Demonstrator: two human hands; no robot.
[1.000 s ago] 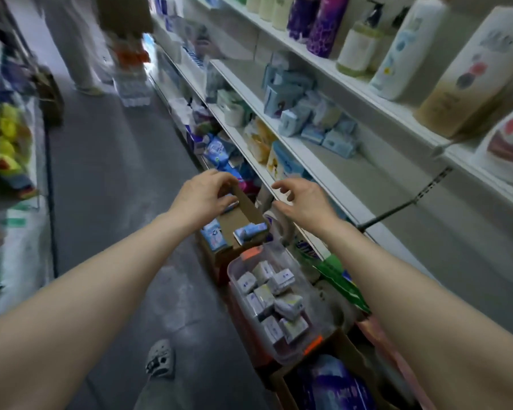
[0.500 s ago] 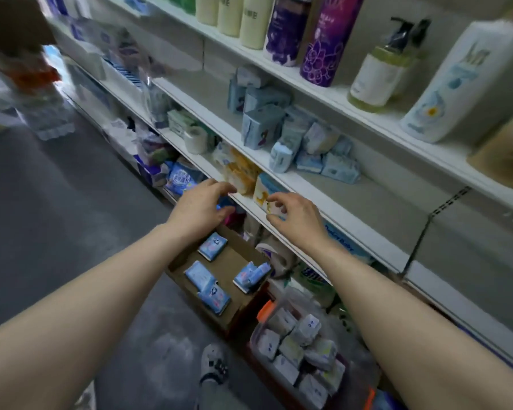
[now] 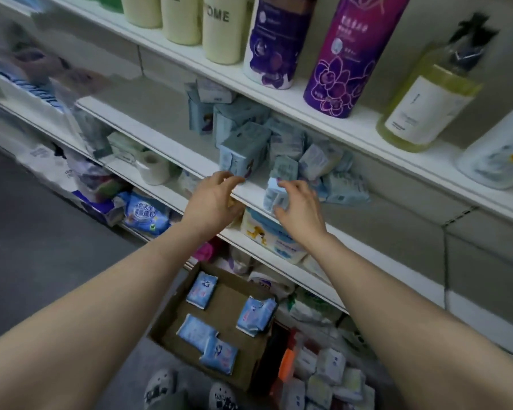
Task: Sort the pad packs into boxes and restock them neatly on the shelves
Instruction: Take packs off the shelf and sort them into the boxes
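A jumble of pale blue pad packs lies on the middle shelf. My right hand is at the shelf's front edge, thumb and fingers pinching a small pale blue pad pack. My left hand reaches beside it, its relaxed fingertips touching the lower corner of a larger upright blue pack. Below on the floor stands a cardboard box with several bright blue pad packs lying flat in it. A clear bin of white packs sits to the box's right.
Tall shampoo and lotion bottles line the top shelf. A toilet roll and wipes packs sit on the lower shelves to the left. My shoes stand on the grey aisle floor beside the box.
Both hands have risen from above the cardboard box to the middle shelf. The right hand has taken hold of a small pack there. The view has tilted upward.
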